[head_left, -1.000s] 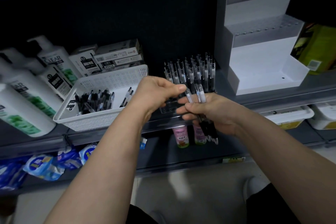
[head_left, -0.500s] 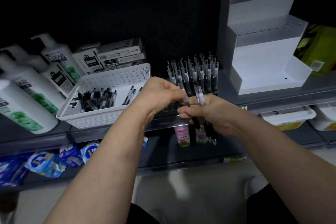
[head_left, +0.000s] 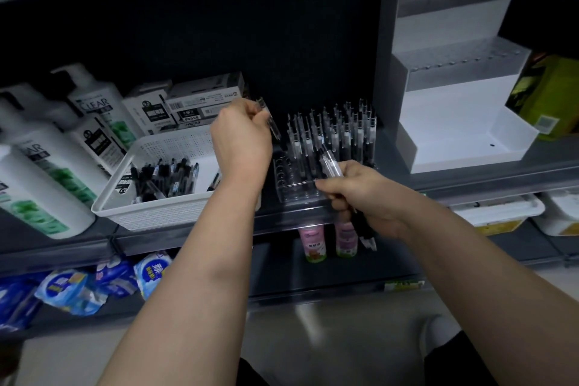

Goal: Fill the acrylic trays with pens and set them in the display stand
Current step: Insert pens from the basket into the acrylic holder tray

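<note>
A clear acrylic tray (head_left: 293, 188) stands on the dark shelf, its back rows filled with upright pens (head_left: 338, 131) and its front-left holes bare. My left hand (head_left: 241, 141) is raised just left of the tray and pinches one pen (head_left: 272, 124), tip pointing down toward the tray. At the tray's front right corner, my right hand (head_left: 363, 197) grips a bundle of pens (head_left: 330, 163) whose dark ends hang below the fist. The white stepped display stand (head_left: 463, 122) stands to the right, holding nothing.
A white perforated basket (head_left: 150, 213) with loose pens sits left of the tray. Pen boxes (head_left: 200, 106) and white shampoo bottles (head_left: 47, 166) stand behind and left of it. Small bottles (head_left: 313, 244) and blue packets (head_left: 78, 288) fill the shelf below. A green package (head_left: 551, 97) stands far right.
My left hand drew one pen out of the bundle in my right hand and lifted it up and left, above the tray's left side. My right hand stayed by the tray front.
</note>
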